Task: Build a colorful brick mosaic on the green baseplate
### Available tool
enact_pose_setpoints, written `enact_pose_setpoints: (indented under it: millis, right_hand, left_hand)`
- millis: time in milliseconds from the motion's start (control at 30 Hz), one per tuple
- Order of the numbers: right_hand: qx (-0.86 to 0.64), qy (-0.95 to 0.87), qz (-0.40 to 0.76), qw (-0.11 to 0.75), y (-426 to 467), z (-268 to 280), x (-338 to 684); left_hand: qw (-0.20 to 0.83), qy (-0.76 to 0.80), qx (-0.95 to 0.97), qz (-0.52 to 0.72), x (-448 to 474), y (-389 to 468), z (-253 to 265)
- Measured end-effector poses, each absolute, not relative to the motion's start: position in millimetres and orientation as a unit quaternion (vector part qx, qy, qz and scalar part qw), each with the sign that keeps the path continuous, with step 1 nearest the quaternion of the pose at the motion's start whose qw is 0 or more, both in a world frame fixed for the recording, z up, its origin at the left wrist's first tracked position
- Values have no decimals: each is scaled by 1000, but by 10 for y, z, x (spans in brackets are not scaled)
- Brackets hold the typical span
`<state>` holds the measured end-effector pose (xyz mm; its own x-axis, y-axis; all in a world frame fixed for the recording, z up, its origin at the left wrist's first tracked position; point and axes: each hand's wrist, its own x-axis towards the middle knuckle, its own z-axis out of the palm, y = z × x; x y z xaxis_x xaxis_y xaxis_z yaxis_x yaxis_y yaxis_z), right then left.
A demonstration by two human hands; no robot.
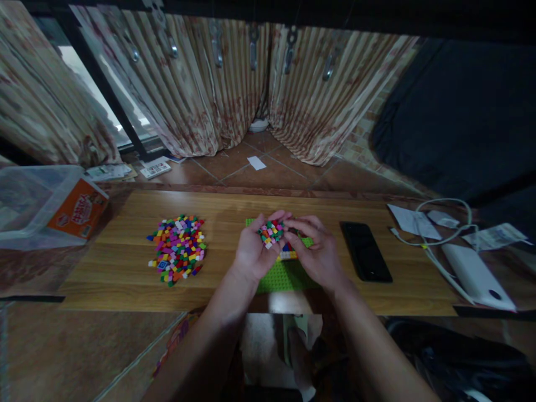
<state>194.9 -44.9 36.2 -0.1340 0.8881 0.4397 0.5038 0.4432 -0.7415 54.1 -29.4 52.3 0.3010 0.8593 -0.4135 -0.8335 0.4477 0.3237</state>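
Cupped palm-up above the baseplate, my left hand (254, 252) holds a handful of small colourful toy bricks (272, 233). My right hand (316, 248) is beside it, its thumb and fingertips closed together at the edge of the handful; whatever they pinch is too small to make out. Under both hands lies a green studded baseplate (278, 279), partly covered by them. A few red, blue, white and yellow bricks (288, 254) show on it between the hands. To the left, a loose pile of mixed toy bricks (180, 248) is spread on the wooden board (228, 218).
A black phone (365, 251) lies right of my right hand. Further right are a white power bank (477, 276), a white cable (439, 201) and papers (414, 221). A clear plastic box (37, 206) with an orange label stands at the left. Curtains (201, 89) hang behind.
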Motion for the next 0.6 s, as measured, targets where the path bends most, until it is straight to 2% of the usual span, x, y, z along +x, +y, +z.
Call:
enact_pose_setpoints:
  millis: [267, 600]
  right_hand:
    - [-505, -749, 169, 395, -434, 354, 1937]
    - [-498, -668, 281, 477, -431, 330, 1908]
  left_hand:
    - [820, 270, 28, 504, 559, -279, 453]
    - [804, 299, -7, 514, 576, -291, 485]
